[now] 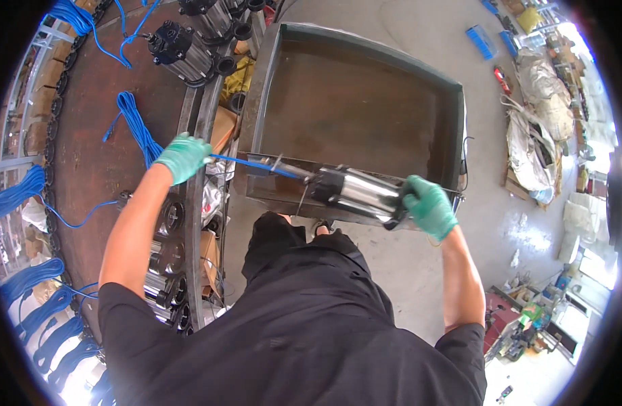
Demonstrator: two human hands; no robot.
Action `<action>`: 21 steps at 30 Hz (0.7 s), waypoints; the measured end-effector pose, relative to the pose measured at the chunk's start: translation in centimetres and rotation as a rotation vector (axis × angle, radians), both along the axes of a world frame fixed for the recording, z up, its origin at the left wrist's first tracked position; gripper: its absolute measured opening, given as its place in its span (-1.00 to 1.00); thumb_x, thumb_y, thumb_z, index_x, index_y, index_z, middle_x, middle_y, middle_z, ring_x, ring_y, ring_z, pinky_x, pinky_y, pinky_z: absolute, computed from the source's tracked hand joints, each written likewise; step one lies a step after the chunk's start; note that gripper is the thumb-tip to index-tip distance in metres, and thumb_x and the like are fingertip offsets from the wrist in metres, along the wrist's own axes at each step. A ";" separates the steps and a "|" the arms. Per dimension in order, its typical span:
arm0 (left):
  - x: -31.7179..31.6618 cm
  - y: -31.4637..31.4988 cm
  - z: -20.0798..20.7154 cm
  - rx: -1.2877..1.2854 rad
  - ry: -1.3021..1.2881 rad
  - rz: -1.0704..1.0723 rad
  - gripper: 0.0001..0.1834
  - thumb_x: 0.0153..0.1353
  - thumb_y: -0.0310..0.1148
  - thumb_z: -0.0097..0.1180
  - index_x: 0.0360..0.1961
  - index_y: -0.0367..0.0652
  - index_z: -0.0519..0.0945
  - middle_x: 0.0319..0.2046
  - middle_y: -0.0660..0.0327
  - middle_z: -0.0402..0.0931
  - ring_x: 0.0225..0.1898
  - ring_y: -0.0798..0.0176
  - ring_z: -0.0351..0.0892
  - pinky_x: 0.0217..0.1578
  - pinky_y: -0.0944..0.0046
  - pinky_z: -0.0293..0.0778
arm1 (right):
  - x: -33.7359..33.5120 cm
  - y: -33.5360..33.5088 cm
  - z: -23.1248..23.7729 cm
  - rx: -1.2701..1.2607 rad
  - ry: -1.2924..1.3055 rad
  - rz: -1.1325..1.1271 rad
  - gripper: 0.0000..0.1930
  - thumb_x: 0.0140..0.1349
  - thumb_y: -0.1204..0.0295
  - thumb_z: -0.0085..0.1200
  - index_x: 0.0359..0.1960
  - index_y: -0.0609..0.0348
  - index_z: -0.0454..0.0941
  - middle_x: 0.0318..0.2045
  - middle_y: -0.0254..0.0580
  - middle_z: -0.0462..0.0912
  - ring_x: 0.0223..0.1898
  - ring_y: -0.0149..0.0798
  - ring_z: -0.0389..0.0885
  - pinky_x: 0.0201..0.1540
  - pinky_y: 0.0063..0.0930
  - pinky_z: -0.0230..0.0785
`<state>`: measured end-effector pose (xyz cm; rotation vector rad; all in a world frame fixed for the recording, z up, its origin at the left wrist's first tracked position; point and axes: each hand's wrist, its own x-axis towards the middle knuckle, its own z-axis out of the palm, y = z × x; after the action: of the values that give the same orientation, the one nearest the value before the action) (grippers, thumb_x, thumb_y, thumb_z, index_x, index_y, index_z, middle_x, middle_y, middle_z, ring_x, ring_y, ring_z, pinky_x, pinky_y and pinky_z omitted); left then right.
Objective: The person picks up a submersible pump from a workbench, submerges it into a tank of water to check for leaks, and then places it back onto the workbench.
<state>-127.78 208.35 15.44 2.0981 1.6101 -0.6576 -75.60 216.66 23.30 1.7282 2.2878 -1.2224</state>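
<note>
My left hand (184, 158), in a green glove, is closed around a blue cable (236, 161). From there the cable runs right to a submersible pump (366, 193) with a shiny steel body and black end parts. My right hand (429, 208), also gloved in green, grips the pump's black right end. The pump lies nearly level across the near side of a metal tank (368, 42) holding brownish liquid. Whether it rests on the rim or hangs just above it, I cannot tell. A coiled blue cable (139, 128) lies on the brown bench beyond my left hand.
The brown bench (87, 169) with a raised metal edge is on the left. Several more pumps (182, 54) stand at its far end, others lie near my left forearm. Blue cable coils (16, 193) hang at far left. White sacks (534, 135) sit on a pallet at right.
</note>
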 end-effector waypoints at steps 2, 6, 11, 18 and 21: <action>-2.6 -1.5 0.0 0.070 -0.152 0.117 -0.78 0.35 -0.26 0.12 -0.20 -0.21 0.61 -0.24 -0.02 0.60 -0.11 -0.15 0.59 0.03 -0.04 0.44 | 1.7 1.3 2.3 0.042 0.048 -0.102 -0.87 0.17 0.58 -0.04 -0.30 0.21 0.55 -0.48 -0.02 0.59 -0.46 -0.15 0.56 -0.31 -0.30 0.44; -0.4 -1.4 -1.0 0.203 -0.470 0.315 -0.75 0.36 -0.25 0.12 -0.13 -0.23 0.60 -0.23 -0.06 0.58 -0.12 -0.22 0.57 -0.08 -0.07 0.48 | 2.2 4.7 4.1 0.180 -0.043 -0.068 -0.88 0.20 0.56 -0.04 -0.29 0.22 0.55 -0.49 -0.01 0.58 -0.44 -0.15 0.59 -0.29 -0.31 0.45; 9.9 4.3 0.9 0.402 -0.647 0.183 -0.69 0.39 -0.09 0.05 -0.13 -0.08 0.66 -0.25 0.08 0.58 -0.17 -0.09 0.61 -0.17 -0.02 0.51 | -1.0 9.4 0.5 0.318 -0.384 0.072 -0.85 0.23 0.37 0.04 -0.23 0.11 0.56 -0.27 0.08 0.68 -0.17 0.20 0.63 -0.11 -0.03 0.46; 15.4 6.3 -7.9 0.429 -0.495 0.187 -0.59 0.38 -0.03 0.02 -0.35 -0.13 0.69 -0.36 0.03 0.58 -0.23 -0.12 0.61 -0.16 -0.06 0.51 | -2.6 14.1 -8.0 0.249 -0.595 0.148 -0.75 0.26 0.28 0.00 -0.08 0.02 0.55 -0.21 0.06 0.71 -0.11 0.17 0.66 -0.02 -0.01 0.49; 15.9 6.5 -8.5 0.503 -0.494 0.393 -0.57 0.37 -0.02 0.04 -0.42 -0.14 0.68 -0.39 0.02 0.59 -0.26 -0.13 0.61 -0.19 -0.08 0.51 | -3.2 14.7 -10.3 0.281 -0.583 0.152 -0.74 0.25 0.29 0.03 -0.06 0.04 0.55 -0.14 0.03 0.71 -0.05 0.14 0.66 0.01 -0.03 0.49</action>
<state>-111.83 214.81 6.89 1.9388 1.9219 0.4071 -78.83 231.32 12.98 1.6528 2.2272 -0.3116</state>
